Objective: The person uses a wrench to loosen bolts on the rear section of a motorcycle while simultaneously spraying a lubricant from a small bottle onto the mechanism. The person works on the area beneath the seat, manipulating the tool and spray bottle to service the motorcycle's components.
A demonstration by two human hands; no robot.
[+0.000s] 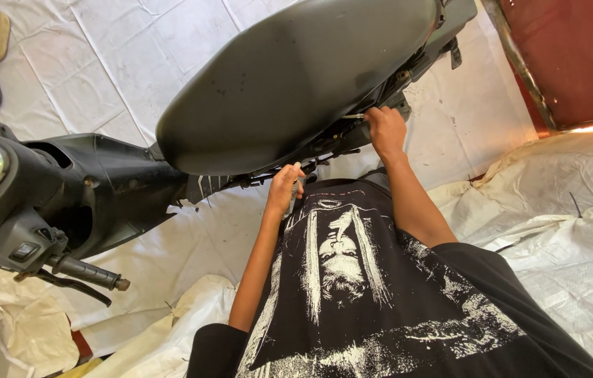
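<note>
the scooter's black seat [296,77] is in place on the frame, and the work under its near edge looks mid-way, nothing visibly freed yet. just below the seat's front, the left hand [284,190] pinches a thin light tool or rod. under the seat's rear, the right hand [384,130] is clenched around a small metal tool [354,116]. the seat hides the fasteners, and the handlebar [86,271] left of the seat is cut off

Both arms reach forward, left hand [284,190] loosely curled, right hand [385,131] apparently clenched, knuckles up.
</note>
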